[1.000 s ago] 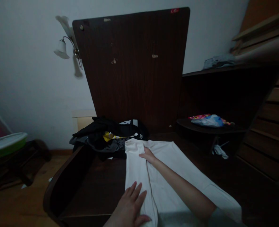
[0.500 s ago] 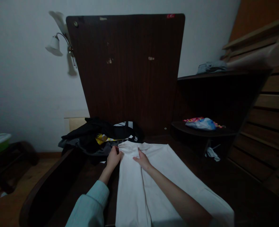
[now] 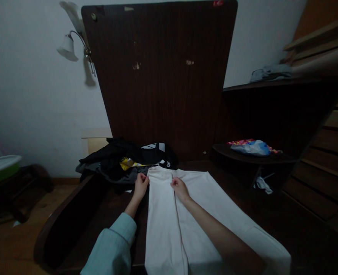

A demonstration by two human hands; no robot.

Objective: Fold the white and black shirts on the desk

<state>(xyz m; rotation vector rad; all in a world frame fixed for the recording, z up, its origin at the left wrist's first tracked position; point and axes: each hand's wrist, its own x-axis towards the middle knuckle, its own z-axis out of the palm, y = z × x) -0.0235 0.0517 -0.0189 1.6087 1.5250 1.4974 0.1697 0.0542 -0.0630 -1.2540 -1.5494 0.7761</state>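
Note:
A long white garment [image 3: 214,214] lies spread before me, with its left part folded over into a strip. My left hand [image 3: 141,187] is closed at the strip's upper left edge and pinches the cloth there. On the other side of the strip, my right hand [image 3: 180,189] has its fingers curled and pinched on the fold's edge near the top. The garment's lower end runs out of view, and my right forearm covers part of it.
Dark clothes [image 3: 128,156] are heaped just beyond the garment, against a tall dark board [image 3: 163,84]. A raised dark side rail [image 3: 62,217] runs along the left. At right, a corner shelf [image 3: 243,157] holds a plastic bag [image 3: 253,148].
My right hand's fingers have drawn in from resting spread on the strip to a pinch at its right edge. The strip's top looks smoother. The view has shifted slightly.

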